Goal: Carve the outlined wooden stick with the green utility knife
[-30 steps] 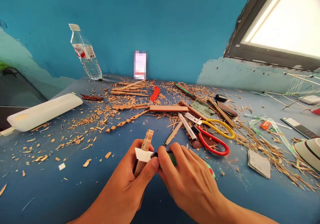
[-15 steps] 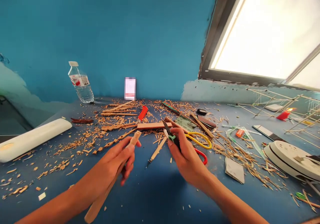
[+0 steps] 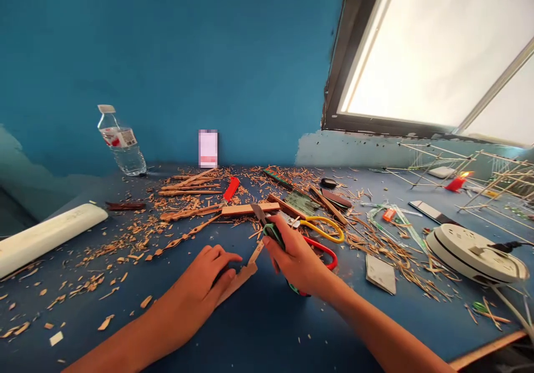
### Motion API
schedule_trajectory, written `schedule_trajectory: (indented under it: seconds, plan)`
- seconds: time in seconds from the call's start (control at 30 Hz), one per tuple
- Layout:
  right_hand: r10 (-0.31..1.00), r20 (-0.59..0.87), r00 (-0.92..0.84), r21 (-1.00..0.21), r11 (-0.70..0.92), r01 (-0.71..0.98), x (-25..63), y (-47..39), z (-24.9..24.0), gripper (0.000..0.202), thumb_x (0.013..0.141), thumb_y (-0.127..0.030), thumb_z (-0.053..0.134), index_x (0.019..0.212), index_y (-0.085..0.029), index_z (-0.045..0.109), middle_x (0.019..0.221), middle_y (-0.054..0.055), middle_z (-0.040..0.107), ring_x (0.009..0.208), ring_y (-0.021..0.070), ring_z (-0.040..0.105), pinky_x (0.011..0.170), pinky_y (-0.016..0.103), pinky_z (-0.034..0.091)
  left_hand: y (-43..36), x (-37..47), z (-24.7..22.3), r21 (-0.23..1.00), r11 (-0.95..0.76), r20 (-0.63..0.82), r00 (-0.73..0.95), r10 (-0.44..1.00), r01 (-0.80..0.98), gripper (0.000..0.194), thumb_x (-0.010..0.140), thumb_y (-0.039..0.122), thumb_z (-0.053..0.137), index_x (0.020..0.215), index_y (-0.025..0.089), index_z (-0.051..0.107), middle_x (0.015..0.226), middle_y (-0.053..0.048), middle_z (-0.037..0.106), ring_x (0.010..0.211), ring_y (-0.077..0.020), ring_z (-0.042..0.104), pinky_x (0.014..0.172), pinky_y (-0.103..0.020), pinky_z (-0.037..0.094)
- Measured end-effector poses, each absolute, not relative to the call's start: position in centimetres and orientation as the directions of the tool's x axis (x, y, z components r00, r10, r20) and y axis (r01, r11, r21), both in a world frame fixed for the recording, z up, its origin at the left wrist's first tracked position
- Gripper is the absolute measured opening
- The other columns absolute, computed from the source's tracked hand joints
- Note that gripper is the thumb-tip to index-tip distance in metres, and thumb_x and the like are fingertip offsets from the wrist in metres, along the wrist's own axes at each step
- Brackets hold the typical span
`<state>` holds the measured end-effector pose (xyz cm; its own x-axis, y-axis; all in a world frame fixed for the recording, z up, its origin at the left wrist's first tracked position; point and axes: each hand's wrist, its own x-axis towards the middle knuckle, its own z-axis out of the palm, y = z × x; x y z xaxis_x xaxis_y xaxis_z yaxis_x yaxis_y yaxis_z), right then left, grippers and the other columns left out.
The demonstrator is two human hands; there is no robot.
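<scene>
My left hand [image 3: 204, 281] is low over the blue table, thumb and fingers closed round a flat, pale wooden stick [image 3: 237, 285]. The stick's far part points up and right, towards my right hand. In my right hand [image 3: 294, 253] is a knife [image 3: 261, 214] with a dark green and black handle, its blade pointing up and left. Just beyond the blade lies a flat wooden strip [image 3: 246, 209]. Scissors with one yellow and one red handle loop [image 3: 327, 229] lie beside my right hand, partly behind it.
Wood shavings [image 3: 167, 239] cover much of the table. A water bottle [image 3: 125, 150] and a white bar-shaped object [image 3: 54, 237] are at left. To the right are a round white power strip [image 3: 471, 253], a lit red candle [image 3: 456, 183] and a thin stick frame [image 3: 434, 167].
My left hand has lowered the wooden stick towards the table and turned palm down. My right hand has moved slightly left and closer to it with the knife. The view has shifted a little right.
</scene>
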<state>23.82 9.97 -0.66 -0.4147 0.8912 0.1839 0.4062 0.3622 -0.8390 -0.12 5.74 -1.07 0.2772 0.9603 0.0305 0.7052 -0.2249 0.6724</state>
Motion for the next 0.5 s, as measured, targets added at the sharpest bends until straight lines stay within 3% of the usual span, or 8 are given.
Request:
schedule_trajectory:
  seconds: [0.07,0.17,0.27,0.4,0.5]
  plan:
    - [0.894,0.195,-0.403,-0.789,0.387,0.477,23.8,9.9,-0.7,0.023,0.108,-0.027,0.048,0.130,-0.022,0.054,0.072,-0.005,0.060,0.059,0.0152,0.055,0.057,0.026,0.037,5.6,-0.6,-1.0,0.623,-0.240,0.044,0.273,0.961,0.744,0.049,0.109,0.053,0.039,0.134,0.027,0.072,0.124,-0.010,0.072,0.124,-0.0316,0.066,0.113,-0.053,0.052]
    - [0.900,0.206,-0.385,-0.717,0.406,0.566,23.8,9.9,-0.4,0.030,0.108,-0.026,0.046,0.137,-0.020,0.054,0.083,0.000,0.063,0.070,0.0179,0.058,0.062,0.028,0.034,4.6,-1.8,-0.7,0.563,-0.224,0.020,0.258,0.966,0.796,0.052,0.103,0.060,0.055,0.141,0.028,0.069,0.141,-0.012,0.069,0.127,-0.0342,0.070,0.106,-0.048,0.059]
    - [0.901,0.161,-0.403,-0.678,0.398,0.618,24.0,9.2,0.5,0.035,0.110,-0.025,0.043,0.143,-0.017,0.051,0.077,-0.001,0.062,0.066,0.0187,0.059,0.060,0.028,0.036,3.1,-2.9,-0.7,0.478,-0.235,-0.020,0.278,0.960,0.846,0.044,0.099,0.060,0.062,0.133,0.034,0.074,0.139,-0.008,0.073,0.119,-0.0340,0.076,0.096,-0.041,0.064]
    - [0.883,0.091,-0.461,-0.623,0.412,0.665,24.5,6.6,1.5,0.037,0.112,-0.027,0.042,0.146,-0.018,0.054,0.085,0.005,0.071,0.072,0.0208,0.069,0.061,0.028,0.043,2.0,-3.2,-1.1,0.433,-0.354,-0.061,0.418,0.906,0.829,0.037,0.109,0.049,0.045,0.122,0.038,0.079,0.118,-0.002,0.079,0.099,-0.0239,0.081,0.085,-0.033,0.065]
    - [0.847,0.068,-0.527,-0.512,0.483,0.710,24.8,4.3,1.1,0.039,0.113,-0.025,0.041,0.150,-0.020,0.053,0.102,0.011,0.078,0.088,0.0250,0.077,0.065,0.030,0.050,2.1,-3.2,-1.4,0.382,-0.409,-0.067,0.466,0.882,0.829,0.048,0.111,0.037,0.034,0.131,0.036,0.077,0.120,-0.004,0.080,0.107,-0.0266,0.081,0.093,-0.039,0.066]
